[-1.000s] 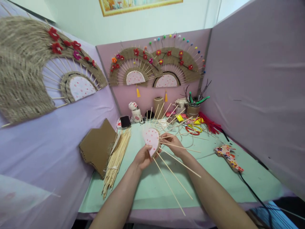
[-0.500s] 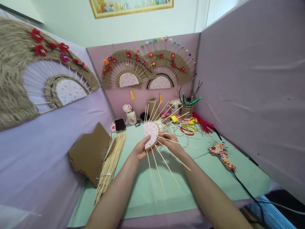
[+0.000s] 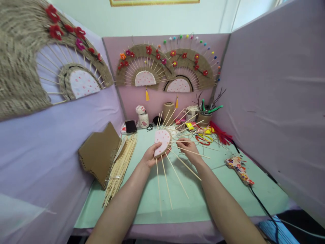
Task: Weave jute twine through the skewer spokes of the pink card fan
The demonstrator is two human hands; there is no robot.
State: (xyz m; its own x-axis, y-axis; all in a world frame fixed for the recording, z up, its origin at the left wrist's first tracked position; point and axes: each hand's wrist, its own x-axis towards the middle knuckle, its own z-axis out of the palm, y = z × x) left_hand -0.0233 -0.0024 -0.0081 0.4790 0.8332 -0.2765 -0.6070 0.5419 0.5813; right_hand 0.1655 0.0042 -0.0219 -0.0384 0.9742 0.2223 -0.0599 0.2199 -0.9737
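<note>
My left hand [image 3: 150, 156] is closed on the lower edge of a pink spotted half-disc [image 3: 161, 141] with thin wooden sticks [image 3: 167, 176] radiating from its rim, held above the green table [image 3: 223, 189]. My right hand [image 3: 187, 148] sits just right of the half-disc, fingers pinched among the sticks and a strand of jute twine [image 3: 177, 135]. I cannot tell which of the two it pinches.
A bundle of sticks [image 3: 122, 166] and folded cardboard [image 3: 100, 154] lie at the left. A twine spool [image 3: 168, 110], phone [image 3: 131, 126], tool pot [image 3: 205, 117], scissors [image 3: 203, 138] and red pipe cleaners [image 3: 221, 134] crowd the back. A patterned glue gun [image 3: 238, 167] lies right. Finished fans [image 3: 167, 67] hang on the walls.
The half-disc has turned in my hands, so the long sticks that pointed down-right now point more straight down. My hands have stayed close together on it.
</note>
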